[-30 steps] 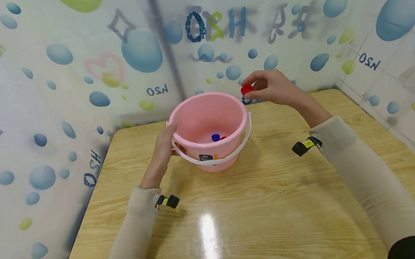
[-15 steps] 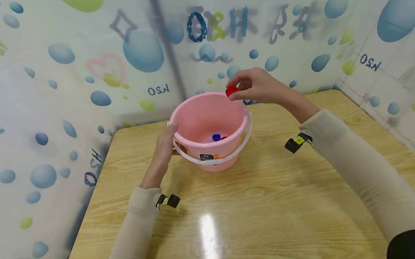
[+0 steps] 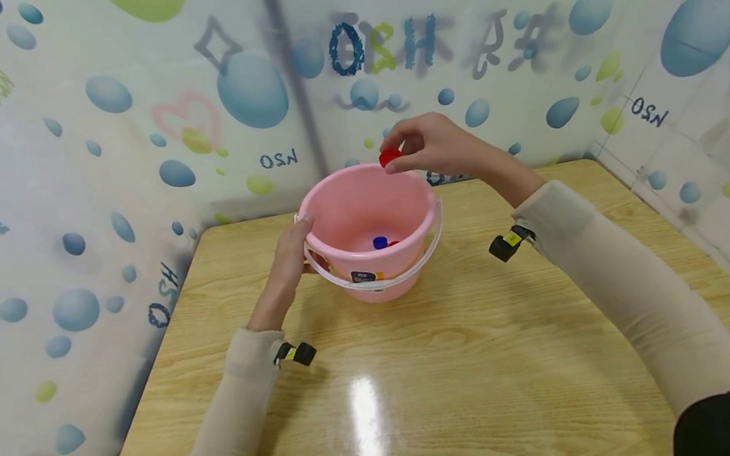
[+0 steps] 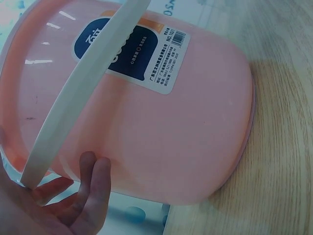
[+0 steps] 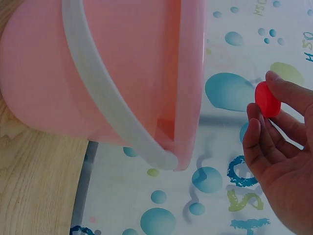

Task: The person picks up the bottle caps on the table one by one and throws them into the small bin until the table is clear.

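Note:
A pink bucket stands on the wooden table with its white handle hanging down across the front. My left hand grips its left side, thumb over the rim and fingers against the outer wall. In the left wrist view those fingers lie under the handle's end, below the printed label. Above the far rim, my right hand pinches a red bottle cap between thumb and fingers. A blue cap lies on the bucket's floor beside a red one, which the front rim partly hides.
Behind the table hangs a pale curtain printed with blue and green drops, close to the table's back edge. Each sleeve carries a small black wrist camera, one on the left and one on the right.
My right hand has moved left with the red bottle cap, from beside the bucket's right rim to above its far rim. The left hand and the bucket have stayed in place.

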A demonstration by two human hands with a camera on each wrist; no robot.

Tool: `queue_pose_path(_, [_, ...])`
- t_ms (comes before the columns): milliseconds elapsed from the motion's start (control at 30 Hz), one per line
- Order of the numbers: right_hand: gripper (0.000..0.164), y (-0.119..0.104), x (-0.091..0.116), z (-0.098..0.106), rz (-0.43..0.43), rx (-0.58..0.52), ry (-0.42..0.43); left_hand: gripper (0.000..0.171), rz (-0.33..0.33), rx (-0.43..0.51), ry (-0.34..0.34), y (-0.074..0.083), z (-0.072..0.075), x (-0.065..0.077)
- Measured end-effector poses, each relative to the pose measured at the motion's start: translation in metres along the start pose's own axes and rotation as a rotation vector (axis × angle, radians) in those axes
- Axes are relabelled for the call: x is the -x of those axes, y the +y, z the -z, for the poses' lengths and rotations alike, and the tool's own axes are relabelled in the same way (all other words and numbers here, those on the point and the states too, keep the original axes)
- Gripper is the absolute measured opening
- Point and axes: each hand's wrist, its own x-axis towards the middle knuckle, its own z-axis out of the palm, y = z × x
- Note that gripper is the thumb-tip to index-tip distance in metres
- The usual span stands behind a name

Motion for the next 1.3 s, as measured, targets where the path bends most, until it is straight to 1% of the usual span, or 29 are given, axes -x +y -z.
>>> queue_pose_path(233, [0.034,-0.007,-0.007,-0.002,0.022,0.053,-0.019,0.060,-0.012,0.017,-0.006,0.000,0.000,0.000])
queue_pose_path(367, [0.034,-0.010,-0.010,-0.005,0.029,0.063,-0.042,0.059,-0.008,0.029,-0.007,0.000,0.000,0.000])
queue_pose_path(633, [0.031,-0.021,-0.019,-0.009,0.043,0.078,-0.071,0.062,-0.017,0.029,-0.014,-0.001,0.001,-0.001])
queue_pose_path(833, [0.034,-0.027,-0.027,-0.012,0.038,0.099,-0.100,0.063,-0.007,0.019,-0.010,-0.001,0.001,-0.001])
queue_pose_path(967, [0.037,-0.030,-0.031,-0.014,0.040,0.091,-0.108,0.063,-0.006,0.021,-0.005,-0.001,0.001,-0.001])
queue_pose_path(1133, [0.034,-0.035,-0.033,-0.015,0.042,0.072,-0.110,0.062,-0.010,0.031,-0.005,-0.001,0.000,-0.001])
queue_pose_path(1300, [0.033,-0.039,-0.034,-0.016,0.048,0.086,-0.112,0.064,-0.007,0.019,-0.007,0.000,0.001,0.000])
